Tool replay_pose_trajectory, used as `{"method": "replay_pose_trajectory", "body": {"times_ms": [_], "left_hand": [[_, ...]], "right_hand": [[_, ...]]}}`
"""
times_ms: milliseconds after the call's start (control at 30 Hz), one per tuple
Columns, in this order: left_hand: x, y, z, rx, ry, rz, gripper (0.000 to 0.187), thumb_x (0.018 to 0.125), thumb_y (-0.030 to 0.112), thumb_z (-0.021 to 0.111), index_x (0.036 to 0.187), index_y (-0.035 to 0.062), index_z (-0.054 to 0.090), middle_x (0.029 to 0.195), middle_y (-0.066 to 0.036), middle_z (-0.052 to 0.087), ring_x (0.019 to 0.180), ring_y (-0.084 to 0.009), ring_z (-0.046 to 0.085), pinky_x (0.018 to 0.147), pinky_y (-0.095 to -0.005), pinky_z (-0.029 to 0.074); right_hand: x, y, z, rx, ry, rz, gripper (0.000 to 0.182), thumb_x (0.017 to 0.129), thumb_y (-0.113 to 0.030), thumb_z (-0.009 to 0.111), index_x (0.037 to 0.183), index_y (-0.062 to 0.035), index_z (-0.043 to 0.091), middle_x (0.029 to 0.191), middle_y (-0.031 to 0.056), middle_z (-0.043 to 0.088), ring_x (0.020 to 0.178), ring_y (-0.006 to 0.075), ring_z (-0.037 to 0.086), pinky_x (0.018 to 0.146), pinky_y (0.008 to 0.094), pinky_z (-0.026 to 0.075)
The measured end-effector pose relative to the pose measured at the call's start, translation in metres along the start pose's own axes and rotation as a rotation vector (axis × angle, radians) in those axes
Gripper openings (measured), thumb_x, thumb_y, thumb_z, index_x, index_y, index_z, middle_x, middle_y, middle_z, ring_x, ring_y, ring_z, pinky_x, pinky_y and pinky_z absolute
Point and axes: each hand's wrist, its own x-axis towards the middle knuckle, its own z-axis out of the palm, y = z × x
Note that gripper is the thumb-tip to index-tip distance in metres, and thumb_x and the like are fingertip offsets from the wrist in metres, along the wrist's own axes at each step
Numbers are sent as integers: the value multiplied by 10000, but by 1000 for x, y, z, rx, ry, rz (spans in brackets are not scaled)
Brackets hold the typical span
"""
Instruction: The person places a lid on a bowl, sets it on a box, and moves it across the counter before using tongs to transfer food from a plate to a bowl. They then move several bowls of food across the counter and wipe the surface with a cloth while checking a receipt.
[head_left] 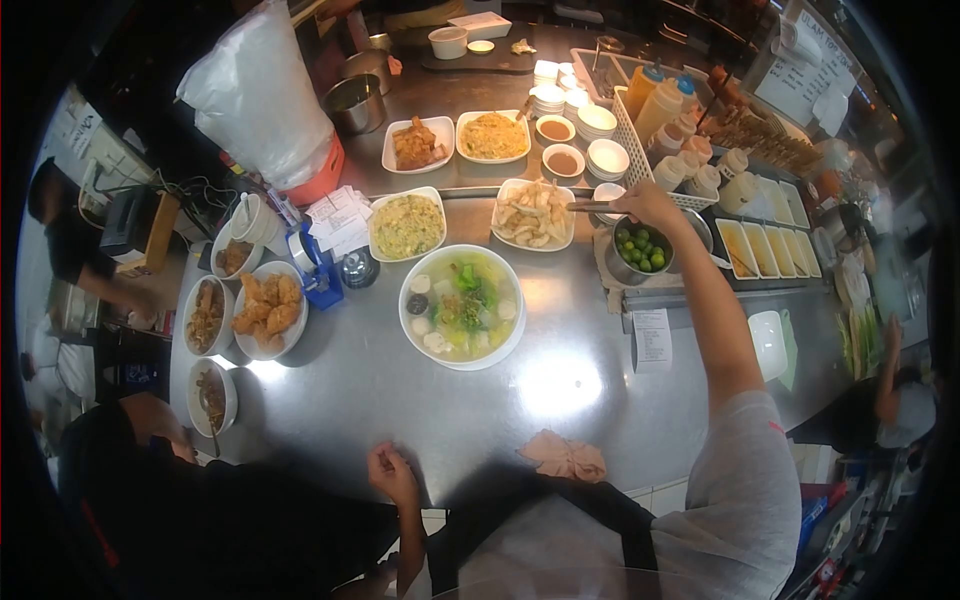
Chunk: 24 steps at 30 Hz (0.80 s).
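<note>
My right hand [650,205] reaches out over the counter, fingers closed round a slim brownish utensil [590,206], probably tongs. Its tip is at the edge of a white square bowl of pale fried pieces [533,216]. Just below that hand stands a metal pot of green calamansi [640,248]. Close to my body, my left hand [393,474] hangs at the counter's front edge with curled fingers and nothing visible in them. In front of me is a large white bowl of soup [462,305] with greens and pale chunks.
Dishes of fried rice [407,225], yellow-orange food [492,136] and fried chicken [268,308] surround the soup. A pink cloth [565,456] lies near the front edge. Sauce bottles [660,105] stand back right. Another person in black [200,510] is close on my left.
</note>
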Motion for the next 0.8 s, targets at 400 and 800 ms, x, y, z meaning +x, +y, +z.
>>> {"method": "replay_pose_trajectory", "body": {"times_ms": [400,800], "left_hand": [[-1,-1,0,3,6,-3,69,836,33,494,831,-2,554,623,-23,536,472,-64,483,432,-199,389],[-5,3,2,-104,-39,-46,82,857,45,464,856,4,535,685,-29,543,537,-60,478,438,-196,380]], "right_hand": [[4,6,20,-44,-80,105,477,604,-496,663,628,-20,640,584,96,611,603,244,618,612,346,477],[-90,-8,-69,-120,539,86,290,705,-359,651,742,-72,673,809,187,636,791,300,626,689,393,484]]}}
